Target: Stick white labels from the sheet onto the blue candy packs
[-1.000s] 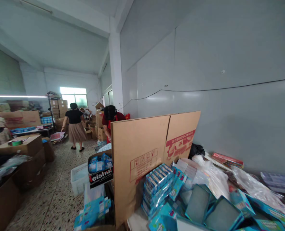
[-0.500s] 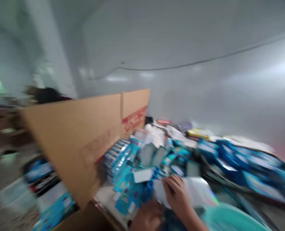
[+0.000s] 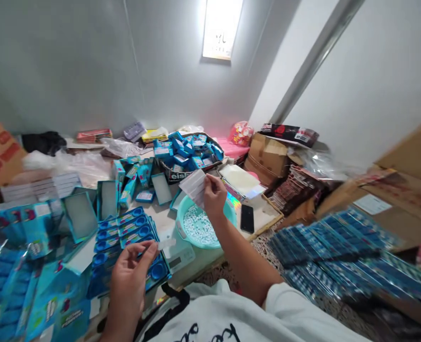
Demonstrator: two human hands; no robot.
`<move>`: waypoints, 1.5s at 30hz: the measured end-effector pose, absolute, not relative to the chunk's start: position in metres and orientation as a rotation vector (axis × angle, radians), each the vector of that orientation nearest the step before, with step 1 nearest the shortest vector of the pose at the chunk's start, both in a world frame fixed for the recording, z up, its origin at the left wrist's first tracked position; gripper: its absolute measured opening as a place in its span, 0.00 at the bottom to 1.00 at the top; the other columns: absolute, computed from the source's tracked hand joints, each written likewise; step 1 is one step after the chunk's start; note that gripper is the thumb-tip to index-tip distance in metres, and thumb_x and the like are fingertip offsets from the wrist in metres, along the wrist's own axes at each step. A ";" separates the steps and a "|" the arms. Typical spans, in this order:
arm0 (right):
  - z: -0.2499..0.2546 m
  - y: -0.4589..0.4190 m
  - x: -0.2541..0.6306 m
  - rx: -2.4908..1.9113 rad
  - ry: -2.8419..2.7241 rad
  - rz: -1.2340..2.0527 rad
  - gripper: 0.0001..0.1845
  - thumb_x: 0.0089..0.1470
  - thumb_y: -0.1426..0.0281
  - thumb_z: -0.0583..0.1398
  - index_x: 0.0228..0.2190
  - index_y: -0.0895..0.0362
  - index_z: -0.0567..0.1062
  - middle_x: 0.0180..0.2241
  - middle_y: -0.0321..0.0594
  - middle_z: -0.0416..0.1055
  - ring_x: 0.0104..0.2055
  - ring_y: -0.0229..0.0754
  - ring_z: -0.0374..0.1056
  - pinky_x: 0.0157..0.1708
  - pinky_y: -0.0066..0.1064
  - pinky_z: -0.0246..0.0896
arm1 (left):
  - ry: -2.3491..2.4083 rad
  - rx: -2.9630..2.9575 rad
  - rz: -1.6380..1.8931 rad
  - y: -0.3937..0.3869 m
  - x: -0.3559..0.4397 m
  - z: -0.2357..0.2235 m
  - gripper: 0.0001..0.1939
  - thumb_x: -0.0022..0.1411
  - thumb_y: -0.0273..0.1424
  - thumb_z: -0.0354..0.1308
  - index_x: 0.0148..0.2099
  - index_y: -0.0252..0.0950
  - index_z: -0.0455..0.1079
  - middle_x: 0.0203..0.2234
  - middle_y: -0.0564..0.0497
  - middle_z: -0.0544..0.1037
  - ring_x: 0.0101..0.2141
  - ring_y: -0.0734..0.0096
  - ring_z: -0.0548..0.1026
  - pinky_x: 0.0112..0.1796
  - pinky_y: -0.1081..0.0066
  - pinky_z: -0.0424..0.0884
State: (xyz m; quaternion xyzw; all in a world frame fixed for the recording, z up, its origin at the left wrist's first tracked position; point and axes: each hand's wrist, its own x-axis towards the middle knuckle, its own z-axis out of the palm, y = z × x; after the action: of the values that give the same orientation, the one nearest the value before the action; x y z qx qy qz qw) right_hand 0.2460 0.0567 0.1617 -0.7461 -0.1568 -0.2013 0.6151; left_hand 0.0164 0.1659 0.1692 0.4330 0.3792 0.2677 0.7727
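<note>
Now the right hand (image 3: 214,195), sheet (image 3: 193,186) pinched, has moved over the basin (image 3: 183,209).

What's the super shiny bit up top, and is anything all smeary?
In the head view, glare washes the sheet on the wall nearly white; also in the head view, the blue packs at lower right look smeared, while the bowl and right hand look clearer.

A flat whitish sheet (image 3: 193,186) tilts near the teal bowl (image 3: 180,216), a small translucent strip (image 3: 167,243) held leftward.
</note>
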 end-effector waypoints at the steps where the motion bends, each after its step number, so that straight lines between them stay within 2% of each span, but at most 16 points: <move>1: 0.153 0.043 0.248 -1.834 -0.365 -0.447 0.17 0.62 0.66 0.55 0.46 0.62 0.75 0.45 0.52 0.73 0.50 0.50 0.69 0.54 0.44 0.63 | 0.829 0.906 0.570 0.167 0.019 0.169 0.28 0.29 0.37 0.80 0.28 0.36 0.67 0.29 0.56 0.80 0.35 0.74 0.79 0.38 0.77 0.79; 4: 0.134 0.021 0.227 -2.024 -0.427 -0.307 0.21 0.58 0.68 0.58 0.52 0.63 0.73 0.57 0.58 0.66 0.63 0.57 0.58 0.65 0.53 0.47 | 0.829 0.862 0.549 0.169 0.024 0.174 0.29 0.27 0.37 0.81 0.28 0.35 0.67 0.26 0.57 0.78 0.34 0.74 0.79 0.41 0.76 0.79; 6: 0.132 0.020 0.197 -1.904 -0.538 0.000 0.23 0.62 0.63 0.56 0.55 0.60 0.71 0.59 0.56 0.65 0.63 0.54 0.58 0.64 0.51 0.50 | 0.814 0.878 0.521 0.169 0.024 0.179 0.28 0.28 0.37 0.81 0.28 0.35 0.68 0.26 0.57 0.77 0.33 0.74 0.79 0.41 0.75 0.80; 9: 0.143 0.024 0.146 -1.417 -0.635 0.646 0.26 0.62 0.52 0.57 0.54 0.55 0.72 0.47 0.46 0.74 0.49 0.47 0.70 0.49 0.40 0.64 | 0.784 0.909 0.466 0.166 0.023 0.183 0.27 0.32 0.37 0.80 0.29 0.36 0.68 0.27 0.57 0.78 0.34 0.74 0.79 0.41 0.75 0.80; 11: 0.153 0.028 0.123 -1.187 -0.571 0.835 0.25 0.54 0.52 0.65 0.46 0.56 0.76 0.35 0.39 0.74 0.37 0.41 0.70 0.38 0.33 0.63 | 0.777 0.928 0.426 0.163 0.019 0.182 0.25 0.35 0.38 0.79 0.30 0.36 0.68 0.27 0.56 0.79 0.34 0.73 0.79 0.42 0.74 0.79; 15: 0.162 0.031 0.107 -1.213 -0.494 0.745 0.14 0.50 0.59 0.69 0.30 0.59 0.79 0.23 0.34 0.68 0.26 0.34 0.60 0.28 0.29 0.54 | 0.778 1.069 0.423 0.162 0.003 0.178 0.22 0.42 0.41 0.76 0.31 0.37 0.67 0.25 0.58 0.77 0.32 0.74 0.78 0.41 0.72 0.78; 18: 0.158 0.028 0.104 -1.277 -0.528 0.768 0.12 0.51 0.62 0.67 0.29 0.60 0.81 0.23 0.35 0.68 0.26 0.35 0.60 0.27 0.30 0.53 | 0.854 1.403 0.497 0.165 -0.012 0.176 0.22 0.45 0.44 0.74 0.33 0.39 0.68 0.26 0.57 0.78 0.32 0.71 0.79 0.38 0.73 0.76; 21: 0.148 0.027 0.098 -1.255 -0.460 0.856 0.12 0.49 0.66 0.66 0.35 0.60 0.83 0.23 0.35 0.69 0.25 0.34 0.61 0.27 0.30 0.53 | 0.945 1.857 0.531 0.167 -0.027 0.173 0.21 0.48 0.47 0.71 0.39 0.41 0.71 0.30 0.53 0.80 0.34 0.66 0.79 0.32 0.73 0.72; 24: 0.136 0.029 0.093 -1.205 -0.388 0.883 0.20 0.46 0.73 0.62 0.43 0.57 0.82 0.24 0.32 0.70 0.25 0.33 0.62 0.26 0.28 0.54 | 0.902 2.153 0.520 0.164 -0.038 0.164 0.17 0.55 0.47 0.66 0.39 0.42 0.73 0.31 0.52 0.79 0.32 0.65 0.77 0.31 0.70 0.70; 28: 0.123 0.035 0.094 -1.176 -0.422 0.906 0.29 0.42 0.76 0.58 0.48 0.54 0.78 0.25 0.30 0.72 0.27 0.34 0.65 0.29 0.28 0.61 | 0.833 2.260 0.578 0.160 -0.044 0.152 0.12 0.59 0.43 0.63 0.40 0.42 0.73 0.30 0.52 0.77 0.35 0.63 0.75 0.38 0.67 0.70; 33: 0.105 0.043 0.098 -1.072 -0.373 1.015 0.31 0.42 0.72 0.66 0.51 0.55 0.75 0.22 0.27 0.70 0.24 0.33 0.63 0.28 0.28 0.60 | 0.854 2.235 0.554 0.166 -0.043 0.144 0.17 0.57 0.44 0.64 0.45 0.43 0.73 0.32 0.50 0.75 0.35 0.60 0.72 0.36 0.67 0.66; 36: 0.086 0.047 0.098 -0.928 -0.256 1.134 0.42 0.37 0.69 0.71 0.56 0.55 0.70 0.22 0.26 0.70 0.23 0.33 0.63 0.28 0.27 0.59 | 0.919 2.195 0.529 0.174 -0.043 0.141 0.23 0.54 0.48 0.65 0.48 0.42 0.71 0.33 0.51 0.72 0.32 0.63 0.70 0.33 0.68 0.66; 38: 0.071 0.050 0.097 -0.934 -0.226 1.173 0.48 0.35 0.67 0.74 0.59 0.56 0.66 0.19 0.22 0.65 0.21 0.32 0.59 0.26 0.26 0.57 | 0.913 2.204 0.503 0.180 -0.043 0.140 0.23 0.54 0.50 0.64 0.46 0.41 0.72 0.33 0.51 0.72 0.31 0.63 0.70 0.33 0.68 0.66; 41: 0.052 0.050 0.102 -1.273 -0.333 1.100 0.48 0.40 0.64 0.73 0.60 0.60 0.64 0.17 0.19 0.57 0.20 0.32 0.55 0.24 0.25 0.56 | 0.831 2.244 0.449 0.188 -0.044 0.141 0.20 0.56 0.50 0.62 0.43 0.41 0.73 0.32 0.50 0.74 0.31 0.62 0.71 0.34 0.67 0.67; 43: 0.045 0.043 0.119 -1.712 -0.497 0.856 0.40 0.46 0.65 0.71 0.58 0.59 0.66 0.21 0.24 0.63 0.24 0.35 0.61 0.28 0.28 0.61 | 0.774 2.247 0.460 0.191 -0.045 0.142 0.18 0.57 0.49 0.61 0.41 0.41 0.73 0.33 0.50 0.75 0.31 0.62 0.72 0.36 0.66 0.68; 45: 0.045 0.029 0.151 -2.066 -0.619 0.545 0.30 0.52 0.69 0.66 0.56 0.56 0.69 0.33 0.36 0.72 0.36 0.41 0.69 0.40 0.34 0.66 | 0.740 2.234 0.500 0.192 -0.047 0.142 0.16 0.57 0.48 0.61 0.39 0.41 0.73 0.33 0.49 0.76 0.32 0.61 0.73 0.39 0.65 0.69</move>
State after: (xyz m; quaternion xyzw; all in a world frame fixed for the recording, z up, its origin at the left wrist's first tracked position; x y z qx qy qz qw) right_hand 0.1510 0.0291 0.0446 -0.8327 -0.2496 0.2199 0.4427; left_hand -0.0470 0.1924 0.1419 0.8664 0.2870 0.1940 0.3598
